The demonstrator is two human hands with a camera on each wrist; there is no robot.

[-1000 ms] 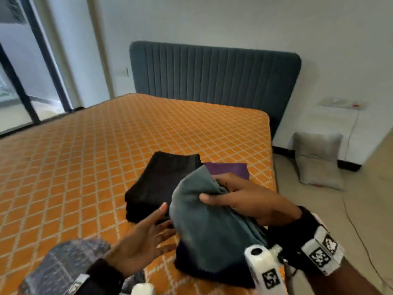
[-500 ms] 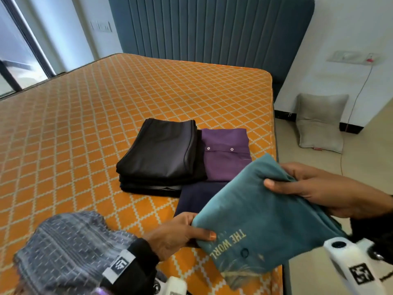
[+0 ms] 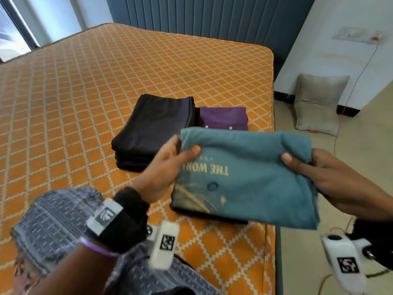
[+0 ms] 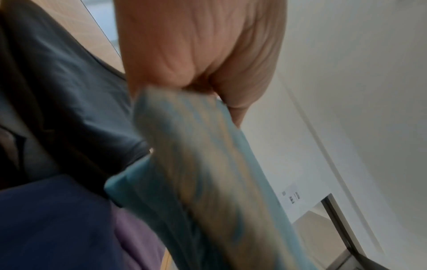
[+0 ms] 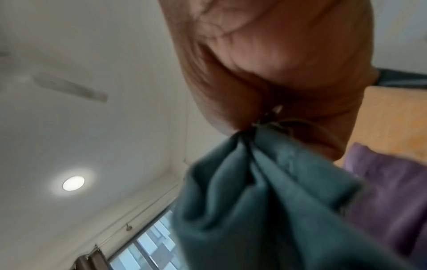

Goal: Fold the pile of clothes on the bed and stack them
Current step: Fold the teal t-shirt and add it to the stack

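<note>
A folded teal T-shirt (image 3: 251, 179) with gold lettering hangs between my two hands just above the bed. My left hand (image 3: 170, 167) pinches its left edge, thumb on top. My right hand (image 3: 314, 171) grips its right edge, where the cloth bunches (image 5: 265, 182). Under the shirt lies a dark navy folded garment (image 3: 212, 216), mostly hidden. A stack of black folded clothes (image 3: 155, 128) sits beyond, with a purple folded shirt (image 3: 223, 118) beside it. The left wrist view shows the teal cloth (image 4: 208, 182) in my fingers, blurred.
The orange diamond-patterned bed (image 3: 106, 81) stretches away to the left and back. A grey patterned garment (image 3: 55, 222) lies by my left forearm. The bed's right edge (image 3: 274, 188) runs under the shirt, with floor, a grey cushion (image 3: 319, 103) and a cable beyond.
The teal shirt has been turned and spread flat between both hands. My left hand rose from under its corner to pinch its left edge. The view tilted further down.
</note>
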